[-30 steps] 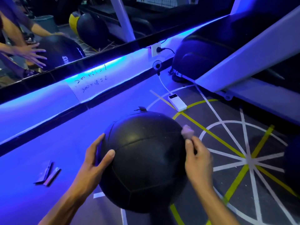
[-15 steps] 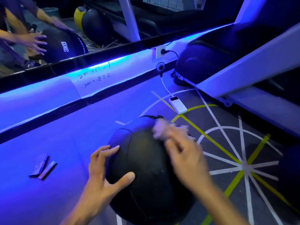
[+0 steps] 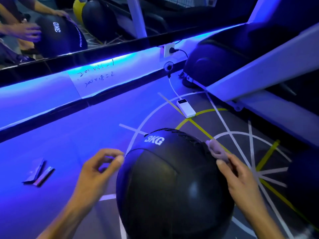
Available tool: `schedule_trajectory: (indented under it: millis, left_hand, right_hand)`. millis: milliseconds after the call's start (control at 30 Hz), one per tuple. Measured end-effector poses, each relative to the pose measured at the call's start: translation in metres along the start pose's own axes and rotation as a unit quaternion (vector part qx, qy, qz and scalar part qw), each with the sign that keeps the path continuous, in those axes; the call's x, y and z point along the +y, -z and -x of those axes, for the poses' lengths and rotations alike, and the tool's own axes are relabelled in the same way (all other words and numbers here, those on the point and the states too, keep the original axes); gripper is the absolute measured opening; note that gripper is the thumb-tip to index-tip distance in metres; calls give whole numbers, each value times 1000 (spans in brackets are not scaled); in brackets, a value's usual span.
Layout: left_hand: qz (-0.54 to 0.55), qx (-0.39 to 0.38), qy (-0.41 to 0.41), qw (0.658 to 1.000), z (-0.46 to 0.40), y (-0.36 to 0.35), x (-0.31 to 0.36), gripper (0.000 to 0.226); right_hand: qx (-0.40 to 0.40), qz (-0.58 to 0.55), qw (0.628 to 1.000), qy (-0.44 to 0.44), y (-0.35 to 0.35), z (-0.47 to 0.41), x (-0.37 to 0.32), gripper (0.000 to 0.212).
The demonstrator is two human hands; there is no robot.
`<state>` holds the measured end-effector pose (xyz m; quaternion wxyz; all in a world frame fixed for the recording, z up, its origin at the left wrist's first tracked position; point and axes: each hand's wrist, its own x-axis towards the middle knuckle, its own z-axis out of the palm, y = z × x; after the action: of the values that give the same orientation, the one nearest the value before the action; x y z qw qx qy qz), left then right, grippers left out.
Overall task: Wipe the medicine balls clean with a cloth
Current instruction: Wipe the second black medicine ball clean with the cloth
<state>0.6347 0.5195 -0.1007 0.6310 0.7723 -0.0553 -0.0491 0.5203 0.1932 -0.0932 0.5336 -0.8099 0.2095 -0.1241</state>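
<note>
A black medicine ball point(image 3: 169, 183) marked 3KG sits on the gym floor in front of me, its laced seam running across the top. My right hand point(image 3: 241, 178) pinches a small pale cloth point(image 3: 217, 151) against the ball's upper right side, by the seam. My left hand point(image 3: 96, 171) hovers just off the ball's left side with loosely curled fingers, its thumb tip close to the surface, holding nothing.
A mirror along the wall shows the ball's reflection point(image 3: 60, 35) and a second dark ball point(image 3: 100, 18). A white power bank point(image 3: 186, 108) with cable lies ahead, by a small fan point(image 3: 168, 67). Treadmill frame point(image 3: 259, 71) stands right. Two small flat strips point(image 3: 38, 174) lie left.
The ball has rolled so its 3KG mark and seam face up. My right hand swept the cloth from the top to the right side. My left hand lifted off the ball.
</note>
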Motion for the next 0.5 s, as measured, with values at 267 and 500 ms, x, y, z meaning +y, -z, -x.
schedule_trajectory:
  millis: [267,500]
  left_hand:
    - [81,-203,305,927,-1,-44,-25,75]
    - [115,-174,90,974,-25,-25,0,83]
  right_hand:
    - [10,-208,965,-156,31,30,46,44]
    - [53,-322,942,-81,32,22,25,37]
